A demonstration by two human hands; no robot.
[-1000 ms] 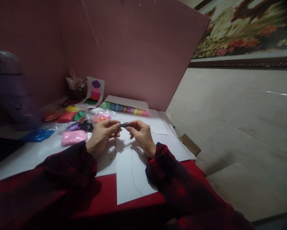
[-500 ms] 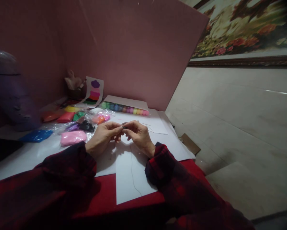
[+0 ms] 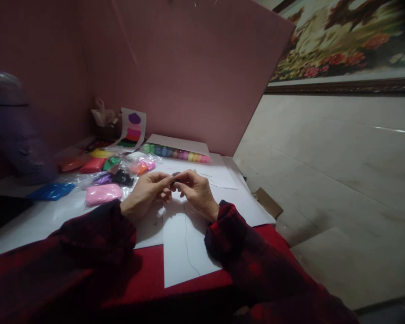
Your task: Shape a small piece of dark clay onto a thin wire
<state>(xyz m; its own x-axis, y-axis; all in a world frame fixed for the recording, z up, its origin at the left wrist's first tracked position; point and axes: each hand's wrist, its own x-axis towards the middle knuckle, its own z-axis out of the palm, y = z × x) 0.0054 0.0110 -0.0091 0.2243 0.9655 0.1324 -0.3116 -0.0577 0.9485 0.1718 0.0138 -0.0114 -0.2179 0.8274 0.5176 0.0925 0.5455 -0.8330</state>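
Note:
My left hand (image 3: 148,192) and my right hand (image 3: 198,192) meet above the white paper, fingertips pinched together. Between them is a small dark lump (image 3: 175,180) that looks like modelling clay, mostly hidden by the fingers. Beneath the hands lies a white sheet (image 3: 178,252) with a thin curved line down it. Left of my left hand are a pink clay packet (image 3: 103,194) and a black clay packet (image 3: 122,177).
More clay packets, among them a blue one (image 3: 52,191) and a red one (image 3: 93,165), lie at left. A purple bottle (image 3: 20,130) stands far left. Behind are a row of coloured pots (image 3: 177,153) and a card with coloured shapes (image 3: 134,128). A wall rises at right.
Both hands stay in nearly the same place. The fingertips have shifted slightly around the dark lump, and a little more of it shows. Nothing else has visibly moved.

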